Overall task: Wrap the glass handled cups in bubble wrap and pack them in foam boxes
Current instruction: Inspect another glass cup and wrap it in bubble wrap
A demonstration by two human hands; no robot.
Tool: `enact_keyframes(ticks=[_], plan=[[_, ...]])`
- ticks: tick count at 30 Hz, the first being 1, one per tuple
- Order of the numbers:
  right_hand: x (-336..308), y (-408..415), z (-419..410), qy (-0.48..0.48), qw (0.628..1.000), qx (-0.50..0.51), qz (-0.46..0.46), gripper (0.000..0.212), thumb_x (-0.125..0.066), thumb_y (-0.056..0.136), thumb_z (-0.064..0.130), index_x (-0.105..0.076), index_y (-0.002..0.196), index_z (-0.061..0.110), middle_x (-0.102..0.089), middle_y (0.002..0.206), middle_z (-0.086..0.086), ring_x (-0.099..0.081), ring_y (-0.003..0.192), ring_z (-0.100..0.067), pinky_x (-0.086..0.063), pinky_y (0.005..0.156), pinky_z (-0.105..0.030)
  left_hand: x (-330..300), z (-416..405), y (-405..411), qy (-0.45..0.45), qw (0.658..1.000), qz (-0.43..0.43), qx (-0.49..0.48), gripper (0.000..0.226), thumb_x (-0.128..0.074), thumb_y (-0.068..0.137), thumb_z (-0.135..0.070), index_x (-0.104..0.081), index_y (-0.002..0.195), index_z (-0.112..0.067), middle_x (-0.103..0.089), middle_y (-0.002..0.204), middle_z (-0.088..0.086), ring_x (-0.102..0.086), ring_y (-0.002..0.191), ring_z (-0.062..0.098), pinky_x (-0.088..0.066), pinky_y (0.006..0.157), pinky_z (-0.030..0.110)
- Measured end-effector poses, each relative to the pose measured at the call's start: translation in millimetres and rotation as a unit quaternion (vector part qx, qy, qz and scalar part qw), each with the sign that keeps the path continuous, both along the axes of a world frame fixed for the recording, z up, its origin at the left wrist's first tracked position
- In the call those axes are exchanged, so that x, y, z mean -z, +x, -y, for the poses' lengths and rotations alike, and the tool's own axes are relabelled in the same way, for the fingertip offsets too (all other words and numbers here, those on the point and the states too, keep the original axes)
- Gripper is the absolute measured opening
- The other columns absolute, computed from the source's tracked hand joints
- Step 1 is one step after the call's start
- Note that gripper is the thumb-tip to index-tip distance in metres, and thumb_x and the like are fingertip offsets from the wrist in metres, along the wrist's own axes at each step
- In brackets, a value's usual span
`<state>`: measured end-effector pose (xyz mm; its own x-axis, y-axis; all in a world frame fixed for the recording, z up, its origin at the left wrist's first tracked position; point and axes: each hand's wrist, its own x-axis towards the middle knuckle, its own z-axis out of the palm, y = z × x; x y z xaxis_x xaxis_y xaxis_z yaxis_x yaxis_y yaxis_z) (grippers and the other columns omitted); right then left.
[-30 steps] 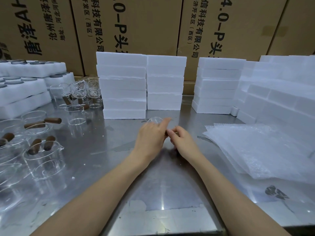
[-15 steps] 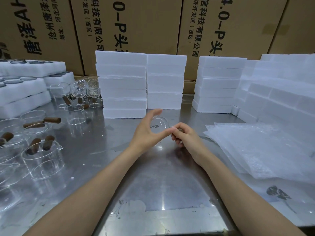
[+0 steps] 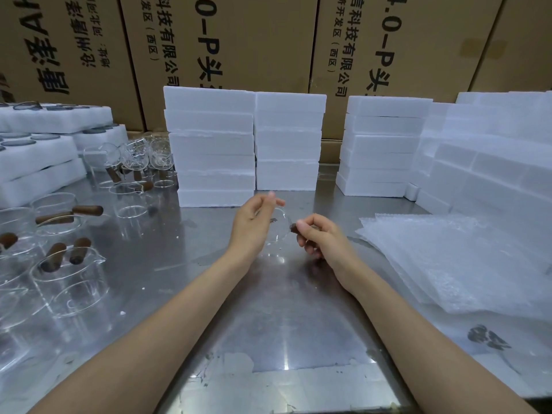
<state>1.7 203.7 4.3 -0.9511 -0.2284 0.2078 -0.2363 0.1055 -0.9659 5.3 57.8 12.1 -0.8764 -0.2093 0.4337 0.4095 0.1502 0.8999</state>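
Note:
I hold one clear glass cup (image 3: 277,230) above the middle of the steel table (image 3: 268,309). My left hand (image 3: 254,225) grips the glass body, fingers curled round its far rim. My right hand (image 3: 321,237) pinches the cup's brown wooden handle (image 3: 293,227). A stack of bubble wrap sheets (image 3: 454,258) lies to the right. White foam boxes (image 3: 215,150) stand stacked behind the hands, with more foam boxes (image 3: 385,147) further right.
Several glass cups with wooden handles (image 3: 68,270) crowd the table's left side. Foam trays (image 3: 38,156) sit at the far left. Cardboard cartons (image 3: 239,43) form a wall behind. Foam blocks (image 3: 493,162) pile up at the right edge.
The cup has turned in my hands and come slightly nearer. My right hand has shifted right, now pinching the wooden handle, and the handle's end shows.

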Motion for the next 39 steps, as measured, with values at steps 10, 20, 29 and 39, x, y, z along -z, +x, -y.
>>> enact_keyframes(ticks=[10, 20, 29, 39], plan=[[-10, -4, -11, -0.248, 0.959, 0.055, 0.122, 0.02, -0.051, 0.096, 0.019, -0.052, 0.077, 0.013, -0.058, 0.051, 0.01, -0.043, 0.039, -0.001, -0.031, 0.039, -0.012, 1, 7, -3, 0.027, 0.974, 0.08, 0.212, 0.023, -0.051, 0.098, -0.021, -0.065, 0.109, -0.035, -0.066, 0.121, -0.009, -0.052, 0.123, 0.006, -0.036, 0.107, 0.022], [-11, -2, -14, -0.272, 0.949, 0.046, 0.152, 0.017, -0.051, 0.096, 0.022, -0.051, 0.082, 0.013, -0.051, 0.047, 0.009, -0.04, 0.04, -0.003, -0.03, 0.045, -0.015, -5, 12, 5, -0.041, 0.967, 0.063, 0.242, 0.069, -0.085, 0.064, -0.012, -0.057, 0.123, -0.035, -0.058, 0.133, -0.011, -0.049, 0.127, 0.004, -0.035, 0.113, 0.033], [-8, -3, -10, -0.219, 0.968, 0.05, 0.113, 0.02, -0.052, 0.096, 0.023, -0.055, 0.079, 0.012, -0.055, 0.049, 0.007, -0.045, 0.044, -0.005, -0.038, 0.044, -0.014, 5, -1, 4, -0.095, 0.99, 0.007, 0.108, 0.06, -0.089, 0.064, -0.022, -0.053, 0.108, -0.04, -0.06, 0.118, -0.015, -0.056, 0.116, 0.004, -0.042, 0.102, 0.026], [-2, 1, 3, -0.09, 0.994, 0.025, 0.048, 0.025, -0.054, 0.095, 0.022, -0.055, 0.071, 0.015, -0.057, 0.056, 0.0, -0.049, 0.046, -0.008, -0.039, 0.053, -0.021, 11, -5, -1, -0.022, 0.999, 0.033, -0.038, 0.031, -0.08, 0.074, -0.036, -0.054, 0.082, -0.022, -0.066, 0.099, 0.002, -0.06, 0.099, 0.009, -0.043, 0.078, 0.014]])
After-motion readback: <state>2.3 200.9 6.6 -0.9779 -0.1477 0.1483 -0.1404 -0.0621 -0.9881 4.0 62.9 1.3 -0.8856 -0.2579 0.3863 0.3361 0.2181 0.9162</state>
